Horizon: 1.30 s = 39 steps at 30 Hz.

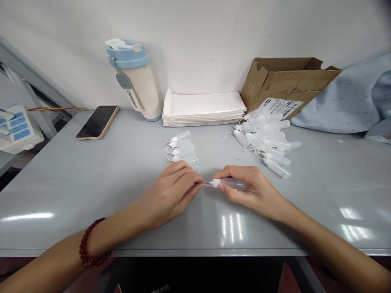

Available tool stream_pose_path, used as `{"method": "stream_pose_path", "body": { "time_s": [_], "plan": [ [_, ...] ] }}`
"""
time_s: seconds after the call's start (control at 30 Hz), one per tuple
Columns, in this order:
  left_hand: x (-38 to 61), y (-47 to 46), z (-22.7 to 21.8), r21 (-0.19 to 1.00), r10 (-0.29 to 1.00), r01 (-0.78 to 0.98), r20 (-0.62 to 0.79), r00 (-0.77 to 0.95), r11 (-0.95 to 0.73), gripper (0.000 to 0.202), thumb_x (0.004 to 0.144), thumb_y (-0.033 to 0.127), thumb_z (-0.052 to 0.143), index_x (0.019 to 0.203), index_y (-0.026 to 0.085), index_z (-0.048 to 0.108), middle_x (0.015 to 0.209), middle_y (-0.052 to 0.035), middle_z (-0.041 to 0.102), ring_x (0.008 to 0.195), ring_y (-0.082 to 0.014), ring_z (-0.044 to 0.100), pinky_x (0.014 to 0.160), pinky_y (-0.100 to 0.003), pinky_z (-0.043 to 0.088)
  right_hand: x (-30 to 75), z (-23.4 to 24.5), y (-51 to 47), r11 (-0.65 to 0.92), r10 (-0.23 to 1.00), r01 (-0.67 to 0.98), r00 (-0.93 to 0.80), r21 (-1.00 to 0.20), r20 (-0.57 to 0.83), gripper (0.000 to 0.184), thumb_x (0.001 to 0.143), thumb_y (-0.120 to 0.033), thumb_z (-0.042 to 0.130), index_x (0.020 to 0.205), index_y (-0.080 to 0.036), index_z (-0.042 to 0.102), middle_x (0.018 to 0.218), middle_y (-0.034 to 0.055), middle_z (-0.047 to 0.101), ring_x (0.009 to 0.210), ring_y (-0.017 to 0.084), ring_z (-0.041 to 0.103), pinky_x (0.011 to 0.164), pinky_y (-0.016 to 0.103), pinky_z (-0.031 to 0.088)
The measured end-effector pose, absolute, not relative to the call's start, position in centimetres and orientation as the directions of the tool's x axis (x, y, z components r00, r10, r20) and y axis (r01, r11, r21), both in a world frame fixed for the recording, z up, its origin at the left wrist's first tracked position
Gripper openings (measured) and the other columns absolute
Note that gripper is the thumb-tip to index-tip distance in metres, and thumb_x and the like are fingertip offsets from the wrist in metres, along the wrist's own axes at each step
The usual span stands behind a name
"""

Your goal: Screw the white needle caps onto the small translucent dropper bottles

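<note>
My right hand grips a small translucent squeeze bottle with a white cap, lying level above the table with its thin tip to the left. At that tip, the thumb and fingers of my left hand are pinched together; what exactly they hold is hidden. Just beyond the left hand lies a neat column of several similar bottles, their thin cords looped at the left, the nearest one partly covered by my fingers. A loose heap of more such bottles spreads behind my right hand.
Along the wall stand a cream tumbler with a blue lid, a stack of white packets and an open cardboard box. A phone lies at the left; pale blue fabric is at the right. The grey table's front edge is near.
</note>
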State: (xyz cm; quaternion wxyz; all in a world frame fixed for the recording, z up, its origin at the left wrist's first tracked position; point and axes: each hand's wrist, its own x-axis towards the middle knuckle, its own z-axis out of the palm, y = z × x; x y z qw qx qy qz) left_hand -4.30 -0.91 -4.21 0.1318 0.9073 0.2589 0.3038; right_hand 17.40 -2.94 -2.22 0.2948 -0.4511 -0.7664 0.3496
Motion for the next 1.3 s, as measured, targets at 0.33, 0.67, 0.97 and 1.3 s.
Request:
{"method": "stream_pose_path", "body": {
  "time_s": [0.33, 0.67, 0.97, 1.3],
  "plan": [
    [-4.2, -1.4, -4.3, 0.364, 0.526, 0.384, 0.5, 0.688, -0.849, 0.009, 0.087, 0.006, 0.053, 0.09, 0.014, 0.057, 0.078, -0.0036, 0.062, 0.079, -0.0157, 0.05, 0.073, -0.032, 0.047, 17.0, -2.5, -3.2, 0.316, 0.898, 0.503, -0.432, -0.804, 0.082, 0.012, 0.079, -0.018, 0.055, 0.082, -0.015, 0.066, 0.073, 0.0014, 0.068, 0.063, 0.012, 0.059, 0.058, 0.021, 0.046],
    [-4.0, -1.3, -4.8, 0.381, 0.497, 0.334, 0.51, 0.702, -0.862, 0.012, 0.085, 0.003, 0.054, 0.092, 0.013, 0.056, 0.081, -0.0053, 0.062, 0.082, -0.0166, 0.05, 0.074, -0.031, 0.049, 16.9, -3.0, -3.2, 0.286, 0.894, 0.497, -0.446, -0.819, 0.042, 0.014, 0.08, -0.02, 0.054, 0.084, -0.014, 0.066, 0.069, 0.0004, 0.065, 0.059, 0.01, 0.054, 0.056, 0.02, 0.042],
    [-4.1, -1.3, -3.9, 0.375, 0.505, 0.348, 0.512, 0.694, -0.859, 0.012, 0.084, 0.004, 0.055, 0.093, 0.013, 0.056, 0.081, -0.0048, 0.063, 0.081, -0.016, 0.052, 0.075, -0.032, 0.048, 16.9, -2.8, -3.1, 0.291, 0.89, 0.447, -0.451, -0.846, 0.068, 0.014, 0.083, -0.021, 0.054, 0.087, -0.014, 0.066, 0.076, 0.0017, 0.068, 0.066, 0.012, 0.058, 0.061, 0.021, 0.044],
    [-4.4, -1.5, -3.5, 0.386, 0.546, 0.389, 0.532, 0.647, -0.837, 0.016, 0.084, 0.01, 0.058, 0.097, 0.017, 0.054, 0.084, -0.0032, 0.064, 0.08, -0.0161, 0.055, 0.075, -0.033, 0.046, 17.1, -2.4, -3.3, 0.238, 0.905, 0.399, -0.421, -0.886, 0.053, 0.016, 0.085, -0.026, 0.052, 0.083, -0.015, 0.064, 0.073, 0.001, 0.064, 0.064, 0.011, 0.054, 0.057, 0.021, 0.042]
  ]
}}
